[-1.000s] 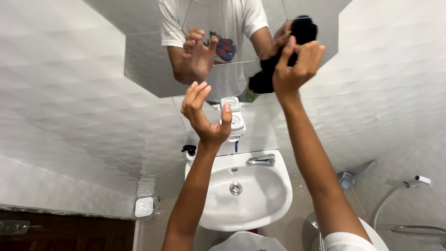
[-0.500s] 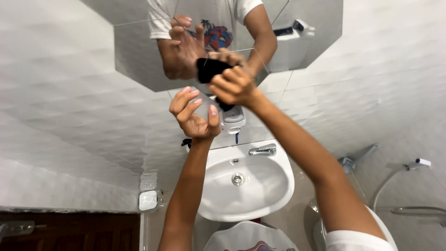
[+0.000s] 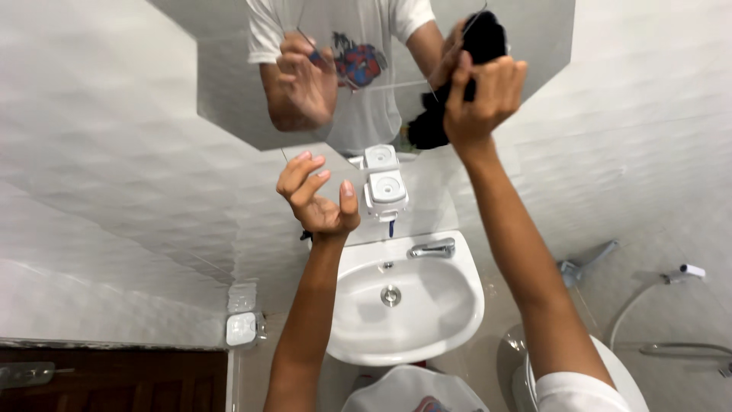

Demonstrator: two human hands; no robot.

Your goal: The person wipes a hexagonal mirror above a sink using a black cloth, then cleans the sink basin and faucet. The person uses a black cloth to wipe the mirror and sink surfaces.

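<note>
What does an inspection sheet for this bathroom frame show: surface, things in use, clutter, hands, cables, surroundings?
Surface: wall mirror, angled edges, reflecting the person.
Things in use: crumpled black cloth pressed to the mirror.
Clutter: white holder on the wall; white box lower left.
Hands: right hand grips the cloth; left hand open, empty.
Cables: hose at right.
Surroundings: white oval sink, chrome tap, white tiles.

White tiled walls point(image 3: 114, 152) are surrounding the bathroom and reflecting soft light. A white sink point(image 3: 408, 305) with a chrome tap point(image 3: 431, 248) is hanging on the wall under an angular mirror point(image 3: 229, 99). A dark wooden door point(image 3: 114, 381) is standing at the lower left, and a toilet point(image 3: 610, 381) is sitting at the right.
</note>
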